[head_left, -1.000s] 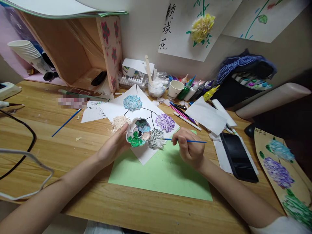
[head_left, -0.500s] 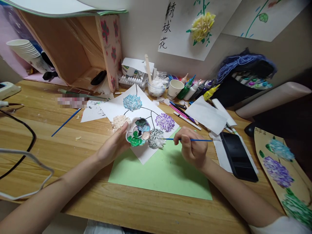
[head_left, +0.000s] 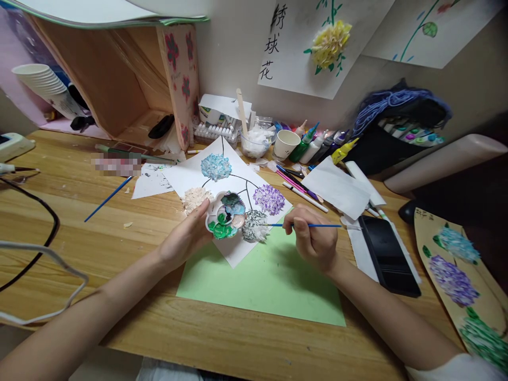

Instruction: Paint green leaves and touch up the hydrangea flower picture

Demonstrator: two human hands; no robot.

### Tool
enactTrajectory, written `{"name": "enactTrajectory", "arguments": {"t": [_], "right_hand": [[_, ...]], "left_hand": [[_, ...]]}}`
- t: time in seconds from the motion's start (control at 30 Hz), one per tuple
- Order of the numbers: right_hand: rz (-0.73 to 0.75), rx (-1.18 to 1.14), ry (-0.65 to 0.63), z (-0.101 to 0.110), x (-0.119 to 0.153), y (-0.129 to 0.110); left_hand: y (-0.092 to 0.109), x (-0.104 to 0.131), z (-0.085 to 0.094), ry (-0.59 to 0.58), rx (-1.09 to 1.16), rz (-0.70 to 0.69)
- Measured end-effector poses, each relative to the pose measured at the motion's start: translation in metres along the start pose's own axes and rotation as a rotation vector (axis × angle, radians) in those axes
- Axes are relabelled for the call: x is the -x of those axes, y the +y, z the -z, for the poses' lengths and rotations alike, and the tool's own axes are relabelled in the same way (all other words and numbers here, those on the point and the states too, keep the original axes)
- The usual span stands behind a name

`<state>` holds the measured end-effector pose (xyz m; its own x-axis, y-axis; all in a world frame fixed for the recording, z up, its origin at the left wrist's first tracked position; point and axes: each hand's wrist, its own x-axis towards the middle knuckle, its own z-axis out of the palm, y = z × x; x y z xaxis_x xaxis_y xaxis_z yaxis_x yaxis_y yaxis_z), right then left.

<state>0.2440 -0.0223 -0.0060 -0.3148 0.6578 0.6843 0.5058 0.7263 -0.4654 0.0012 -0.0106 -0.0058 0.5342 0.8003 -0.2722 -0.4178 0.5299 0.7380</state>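
Note:
My left hand [head_left: 190, 227] grips the rim of a white flower-shaped paint palette [head_left: 211, 214], which holds green, dark, blue and pinkish paint. Closed around a thin blue paintbrush [head_left: 323, 226], my right hand [head_left: 311, 233] keeps its tip at the grey-and-white flower [head_left: 254, 227]. That flower is on a white sheet [head_left: 232, 256] with black stem lines. Also on the sheet are a blue flower [head_left: 216, 166], a purple flower [head_left: 269, 199] and a pale peach flower [head_left: 195, 199], partly behind the palette. Green paper [head_left: 262, 283] lies beneath the sheet.
At the back stand a paper cup [head_left: 286, 144], a bowl of white scraps [head_left: 256, 142] and several paint bottles [head_left: 307, 144]. Pens [head_left: 299, 185] and a black phone [head_left: 389, 254] lie to the right. Another brush [head_left: 108, 199] and a white cable [head_left: 59, 259] are on the left.
The paintbrush has shifted very slightly, its tip still at the grey-and-white flower. My left hand and the palette are nearly where they were.

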Motion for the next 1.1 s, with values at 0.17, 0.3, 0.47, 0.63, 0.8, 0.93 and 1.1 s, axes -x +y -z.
{"name": "enactTrajectory", "arguments": {"t": [0.17, 0.3, 0.47, 0.63, 0.8, 0.93, 1.1], "right_hand": [[-0.001, 0.048, -0.026, -0.001, 0.000, 0.000], [0.014, 0.035, 0.003, -0.001, -0.001, -0.001], [0.033, 0.058, 0.005, 0.001, -0.001, -0.002], [0.070, -0.077, 0.249, 0.008, 0.004, -0.005], [0.117, -0.133, 0.225, 0.006, 0.003, -0.008], [0.164, -0.094, 0.059, 0.001, 0.000, -0.010], [0.169, -0.095, 0.069, 0.000, -0.004, -0.011]], "left_hand": [[0.000, 0.000, 0.001, -0.002, -0.008, 0.003], [0.000, -0.001, -0.002, 0.008, -0.023, 0.000], [0.000, 0.000, -0.002, 0.006, -0.014, -0.005], [0.000, -0.001, -0.002, -0.029, -0.010, -0.012], [-0.001, -0.001, -0.003, -0.030, -0.004, -0.010], [-0.003, 0.000, -0.002, 0.019, -0.017, 0.027], [-0.004, -0.002, -0.002, -0.032, -0.008, 0.020]]}}
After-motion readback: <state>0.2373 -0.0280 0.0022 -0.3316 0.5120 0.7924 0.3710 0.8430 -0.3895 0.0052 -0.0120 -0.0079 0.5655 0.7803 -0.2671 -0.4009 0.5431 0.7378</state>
